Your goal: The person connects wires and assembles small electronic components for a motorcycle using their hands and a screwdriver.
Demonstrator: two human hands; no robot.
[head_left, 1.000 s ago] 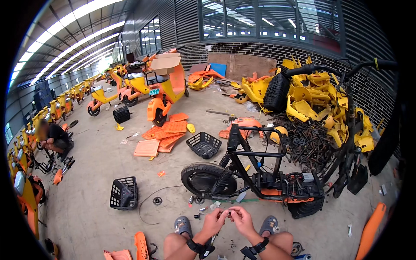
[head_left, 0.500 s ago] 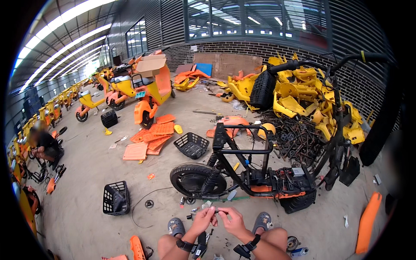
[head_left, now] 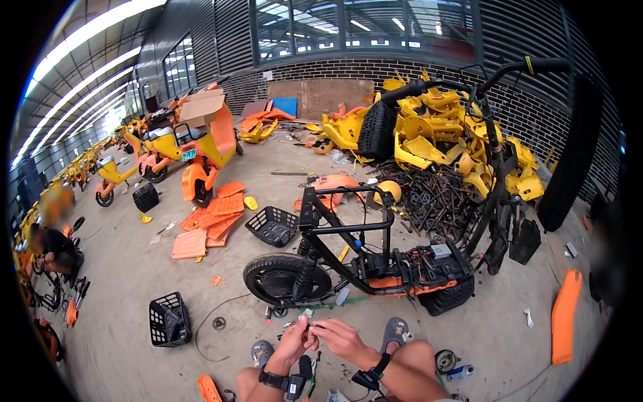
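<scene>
My left hand [head_left: 293, 344] and my right hand [head_left: 339, 339] meet in front of my knees, fingertips pinched together. Between them is a small dark piece [head_left: 310, 327], too small and covered to make out. Just past my hands stands a stripped scooter frame [head_left: 348, 264], black and upright, its rear wheel [head_left: 284, 277] to the left. Below my left hand, tools with dark and green handles [head_left: 312, 376] lie on the floor between my feet. A small gear [head_left: 219, 323] rests farther left.
Black baskets [head_left: 169, 320] [head_left: 272, 226] sit on the concrete, with orange panels [head_left: 218, 218] behind. Yellow panels [head_left: 435, 130] and dark metal parts [head_left: 439, 201] are heaped by the wall. A spray can [head_left: 460, 372] lies by my right knee. Another person [head_left: 57, 251] crouches far left.
The view has turned a little, so the scene sits farther left and the scooter frame slightly lower. My hands remain pinched together, the right now covering more of the small piece.
</scene>
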